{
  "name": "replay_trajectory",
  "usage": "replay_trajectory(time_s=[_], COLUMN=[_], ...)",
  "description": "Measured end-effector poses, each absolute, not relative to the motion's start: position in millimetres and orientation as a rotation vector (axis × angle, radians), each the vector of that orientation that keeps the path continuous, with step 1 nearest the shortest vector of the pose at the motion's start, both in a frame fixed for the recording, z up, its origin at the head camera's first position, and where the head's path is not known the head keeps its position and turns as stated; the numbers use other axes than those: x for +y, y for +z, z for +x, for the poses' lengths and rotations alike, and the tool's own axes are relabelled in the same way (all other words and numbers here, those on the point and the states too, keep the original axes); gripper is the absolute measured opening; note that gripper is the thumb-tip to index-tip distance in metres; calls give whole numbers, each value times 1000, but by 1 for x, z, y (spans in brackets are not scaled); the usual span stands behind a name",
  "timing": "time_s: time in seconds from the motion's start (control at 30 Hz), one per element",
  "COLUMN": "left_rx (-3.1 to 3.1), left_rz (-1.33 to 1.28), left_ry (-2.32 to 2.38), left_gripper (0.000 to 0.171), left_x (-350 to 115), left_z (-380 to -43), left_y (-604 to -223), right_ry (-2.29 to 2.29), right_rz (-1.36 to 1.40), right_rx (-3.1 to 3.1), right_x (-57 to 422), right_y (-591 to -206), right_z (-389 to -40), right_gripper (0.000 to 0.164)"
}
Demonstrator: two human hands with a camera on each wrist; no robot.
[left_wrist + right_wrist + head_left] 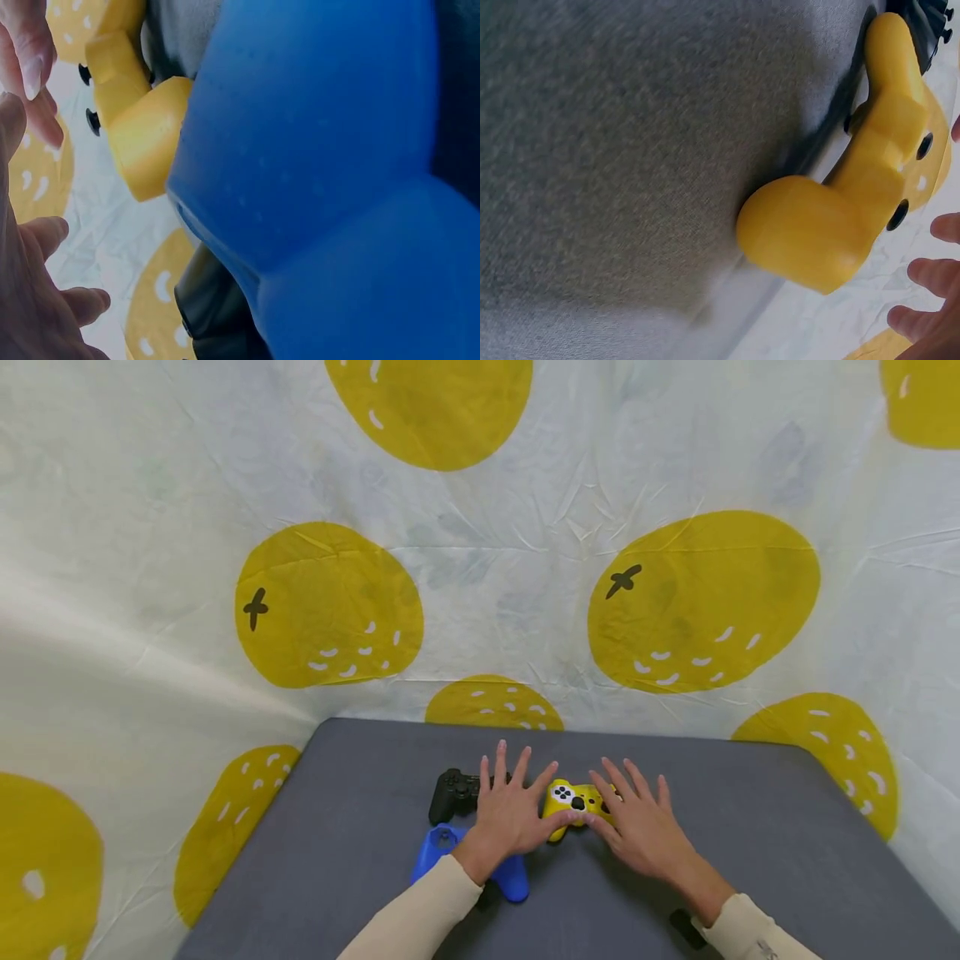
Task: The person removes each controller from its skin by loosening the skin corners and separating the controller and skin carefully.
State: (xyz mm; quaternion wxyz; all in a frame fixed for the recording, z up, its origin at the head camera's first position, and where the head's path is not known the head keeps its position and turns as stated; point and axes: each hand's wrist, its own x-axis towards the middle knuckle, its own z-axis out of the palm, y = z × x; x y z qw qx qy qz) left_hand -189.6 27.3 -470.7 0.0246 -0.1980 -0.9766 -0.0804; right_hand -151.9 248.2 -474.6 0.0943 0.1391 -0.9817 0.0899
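My left hand hovers with fingers spread and straight, over the gap between a black game controller, a blue game controller and a yellow game controller. The left hand and forearm hide parts of the black and blue ones. On the other side, my right hand also has its fingers extended, and it covers the right end of the yellow controller. In the head view both thumbs overlap the yellow controller's front edge, their tips close together. Fingers of the right hand appear apart from the yellow controller in the right wrist view.
A dark grey table carries the controllers. White cloth printed with big yellow fruit shapes hangs behind and along the sides. Beside the right sleeve there is a small dark object.
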Motion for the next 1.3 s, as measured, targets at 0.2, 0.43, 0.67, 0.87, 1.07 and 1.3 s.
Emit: replay_trajectory(time_s=[0.2,0.43,0.67,0.87,1.07,1.3], left_rx=[-3045,-3034,-3046,-3096,-3094,-3080], left_rz=[-652,-726,-771,-742,-570,-349], left_ry=[-295,-314,-462,-734,-993,-1189], left_gripper=[81,78,76,74,81,70], left_x=[32,39,47,55,58,63], left_z=[-194,-199,-201,-204,-210,-215], left_y=[-476,-478,-479,-480,-481,-480], right_ry=[268,394,545,751,1045,1458], right_rz=[393,372,404,426,310,90], right_rx=[-2932,-2961,-2927,-2924,-2966,-3056], right_x=[253,261,270,279,286,297], right_y=[-476,-476,-480,-483,-478,-470], right_z=[-156,-159,-164,-171,-178,-188], right_gripper=[67,68,65,62,64,70])
